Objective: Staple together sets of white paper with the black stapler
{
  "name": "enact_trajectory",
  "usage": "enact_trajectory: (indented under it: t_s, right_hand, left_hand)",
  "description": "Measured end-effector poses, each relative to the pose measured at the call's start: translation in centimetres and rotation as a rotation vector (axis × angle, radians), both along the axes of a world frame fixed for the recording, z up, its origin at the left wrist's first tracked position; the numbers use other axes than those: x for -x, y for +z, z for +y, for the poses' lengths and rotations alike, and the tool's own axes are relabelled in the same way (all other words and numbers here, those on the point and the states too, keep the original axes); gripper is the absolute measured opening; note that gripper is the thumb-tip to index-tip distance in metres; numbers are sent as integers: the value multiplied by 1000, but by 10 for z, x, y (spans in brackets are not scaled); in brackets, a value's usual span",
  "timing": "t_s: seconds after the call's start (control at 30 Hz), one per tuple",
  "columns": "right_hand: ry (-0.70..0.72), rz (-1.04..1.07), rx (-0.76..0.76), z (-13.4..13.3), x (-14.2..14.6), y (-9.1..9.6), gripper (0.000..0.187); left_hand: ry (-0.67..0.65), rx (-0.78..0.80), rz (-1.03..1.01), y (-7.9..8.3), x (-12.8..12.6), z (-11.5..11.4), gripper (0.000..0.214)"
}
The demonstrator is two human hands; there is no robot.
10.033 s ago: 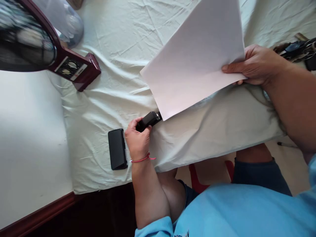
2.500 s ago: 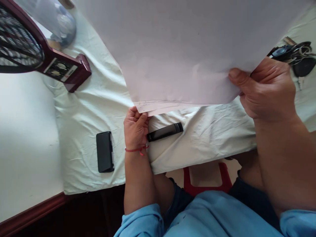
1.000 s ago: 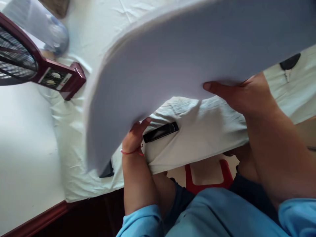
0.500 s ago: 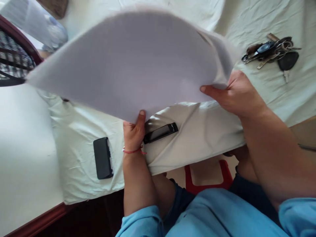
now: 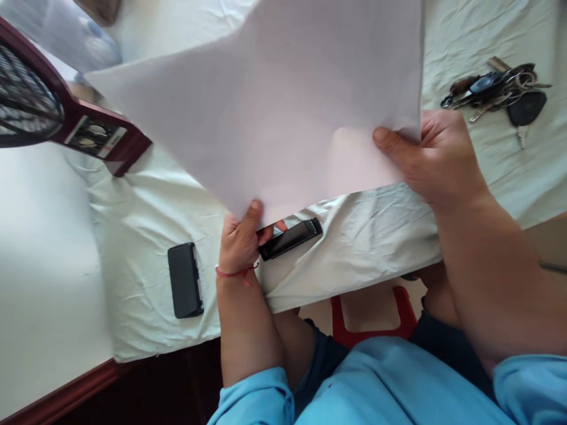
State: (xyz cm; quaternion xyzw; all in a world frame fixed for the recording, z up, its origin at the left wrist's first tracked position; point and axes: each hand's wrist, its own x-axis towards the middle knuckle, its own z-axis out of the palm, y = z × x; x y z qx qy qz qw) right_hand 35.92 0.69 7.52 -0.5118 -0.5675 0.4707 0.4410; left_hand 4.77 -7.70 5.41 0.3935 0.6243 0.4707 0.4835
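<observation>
While the left hand (image 5: 239, 242) pinches the white paper (image 5: 287, 118) at its near corner, thumb above and fingertips showing just past the edge, I see the right hand (image 5: 447, 159) pinching it near the opposite corner, its other fingers mostly hidden behind. The paper spans the space between both sets of fingers and reaches out beyond them, apparently lifted off the surface (image 5: 367, 248). I'd judge that unsupported far part most likely to fold or flop, since only the near side is gripped. Uneven pulling could crease it by the right thumb or, if there are several sheets, fan them; I can't count them. The black stapler (image 5: 291, 238) sits right beside the left fingers, perhaps touching, so a careless sweep there could shove it over the near edge. The keys (image 5: 500, 94), just beyond the right fingers, could snag a low-swung sheet.
</observation>
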Motion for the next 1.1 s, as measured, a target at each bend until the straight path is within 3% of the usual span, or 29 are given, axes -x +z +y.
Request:
enact_trajectory:
  t_s: [0.13,0.2,0.27,0.37,0.43,0.5,0.6,0.7,0.9,1.1]
  right_hand:
    - [5,-311,-141,0,-3,-1,42]
    - [27,-221,-100,-1,-4,0,39]
    - [55,-1,-4,-2,-4,2,32]
    - [107,307,194,-4,-5,5,21]
    - [136,385,314,-3,-6,6,25]
    - [128,338,373,-2,-8,3,25]
    - [68,26,292,0,-7,-1,16]
    - [76,-186,180,-1,-5,-3,36]
    - [71,-102,225,0,-5,-5,30]
    - [19,223,421,3,-5,0,19]
  left_hand:
    - [0,34,-21,-4,5,0,59]
    - [71,19,-43,-3,5,0,57]
    - [128,-10,-69,-1,3,-1,55]
    - [149,-24,-118,4,-1,-1,55]
    - [144,-17,-145,7,-4,-2,57]
    - [152,-11,-144,8,-6,-3,59]
    - [130,18,-92,8,-7,-5,59]
    - [95,49,-39,5,-6,-8,57]
    - [155,44,-53,3,1,-7,56]
    - [154,102,-244,12,3,-4,62]
